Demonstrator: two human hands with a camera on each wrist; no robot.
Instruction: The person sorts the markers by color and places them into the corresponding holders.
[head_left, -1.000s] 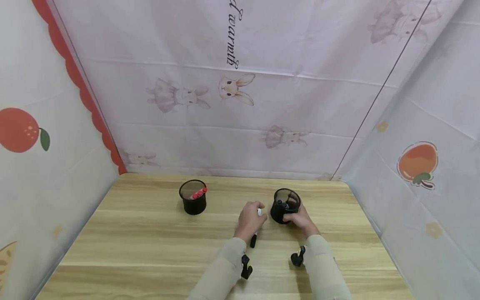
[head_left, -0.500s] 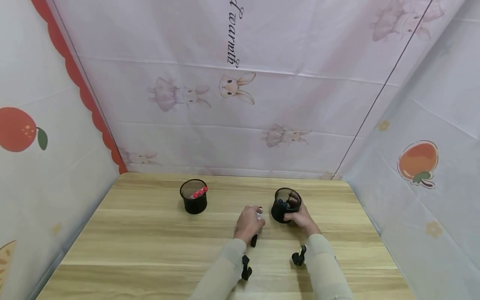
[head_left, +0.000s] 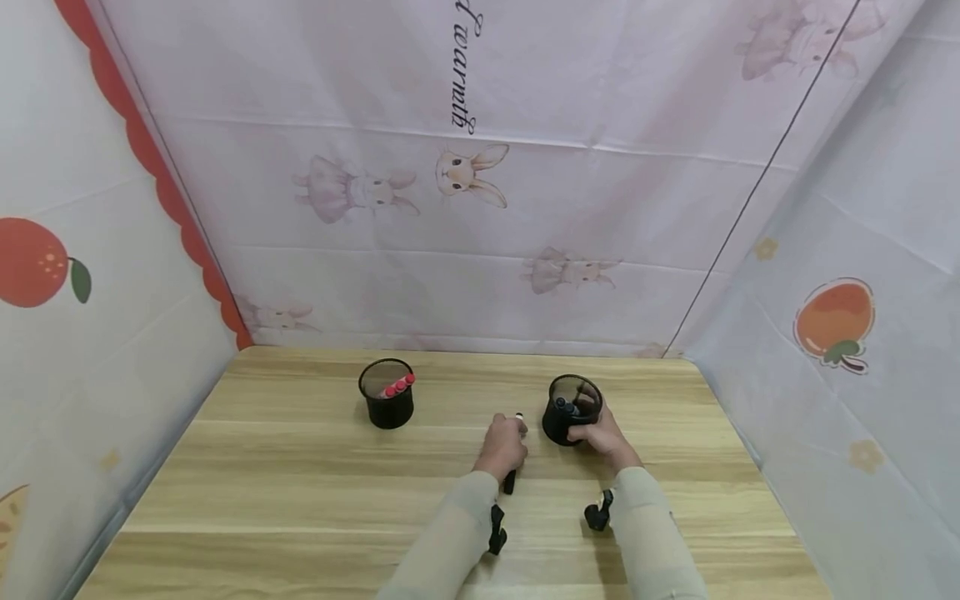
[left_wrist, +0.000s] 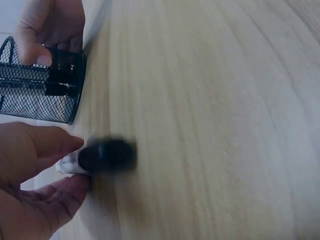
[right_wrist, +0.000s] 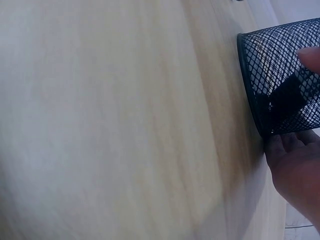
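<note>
In the head view my left hand holds a marker with a white body and a black cap, between the two cups. The left wrist view shows thumb and fingers pinching the marker, whose cap end is blurred. My right hand grips the side of a black mesh pen cup, which stands upright on the table. Inside that cup lean dark-capped markers. Seen from the right wrist, the fingers wrap round the mesh cup.
Left of the hands, another black mesh pen cup holds several red-capped markers. The wooden table meets a printed cloth backdrop at the back, with cloth walls on both sides.
My left hand has shifted slightly, its fingers closing in around the marker, and the marker has turned a little. The right hand and its cup have stayed in place.
</note>
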